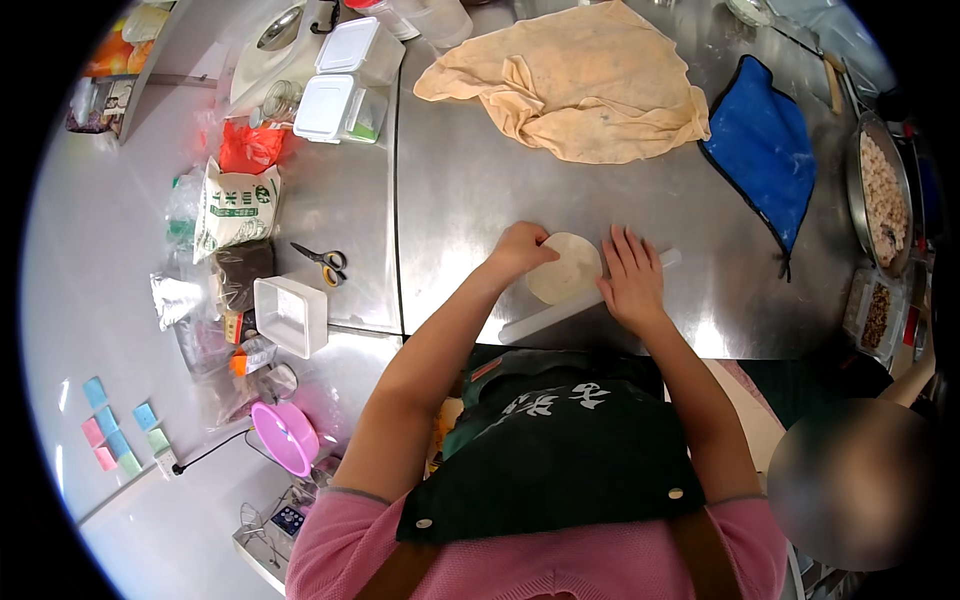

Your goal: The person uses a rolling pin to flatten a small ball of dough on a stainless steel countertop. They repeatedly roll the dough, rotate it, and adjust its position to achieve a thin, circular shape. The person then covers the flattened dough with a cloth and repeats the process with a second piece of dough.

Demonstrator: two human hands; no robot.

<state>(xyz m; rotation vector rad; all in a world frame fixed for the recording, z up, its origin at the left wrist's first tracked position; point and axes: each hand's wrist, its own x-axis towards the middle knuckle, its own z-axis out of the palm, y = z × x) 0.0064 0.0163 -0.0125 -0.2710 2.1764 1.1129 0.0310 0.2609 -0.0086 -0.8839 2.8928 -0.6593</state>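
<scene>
A round, flat sheet of dough (564, 268) lies on the stainless steel table in front of me. My left hand (526, 247) pinches its left edge between thumb and fingers. Just below the dough, a white rolling pin (551, 316) lies slanted near the table's front edge. My right hand (632, 279) rests flat over the pin's right part, fingers stretched forward, its thumb side close to the dough's right edge. The right end of the pin shows beyond my fingers.
Beige cloth (592, 82) and a blue cloth (765, 142) lie farther back. Scissors (328, 264), a white container (292, 316) and lidded boxes (330, 109) are at left. At right are a bowl of chopped filling (881, 195), a tray (874, 311) and a co-worker.
</scene>
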